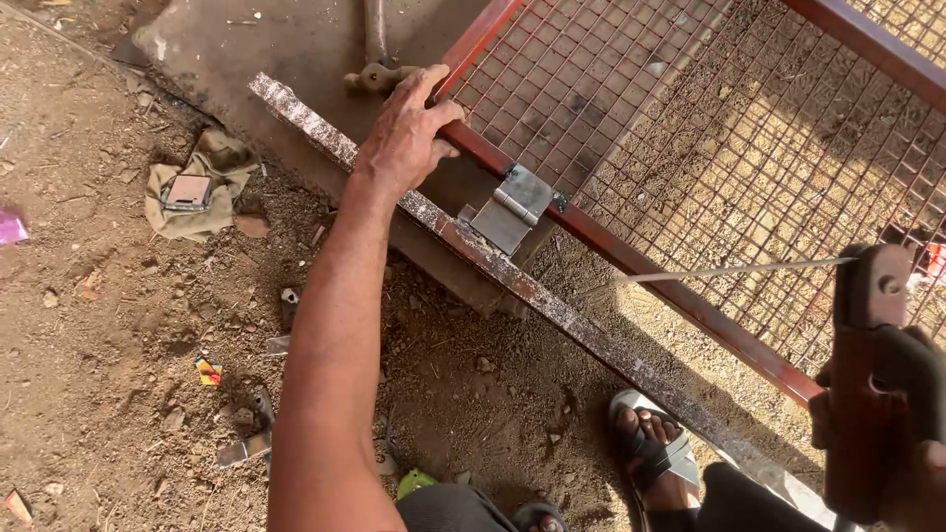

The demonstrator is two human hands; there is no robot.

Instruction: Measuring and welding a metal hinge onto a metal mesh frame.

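Note:
My left hand (409, 128) reaches forward and grips the corner of a red metal frame (680, 296) filled with wire mesh (709, 128). At the lower right, my right hand (918, 394) is closed on a reddish-brown electrode holder (869, 374); only part of the hand shows. A thin welding rod (729, 269) sticks out of the holder to the left, its tip near the frame's lower rail. A grey steel hinge (512, 205) sits between the red frame and a rusty whitish angle bar (552, 305) that runs diagonally under it.
My sandalled foot (650, 443) rests on the dirt just below the angle bar. A khaki cloth with a small flat object (192, 192) lies at the left. A dark steel plate (276, 59) sits behind the bar. Small metal scraps (244, 448) dot the ground.

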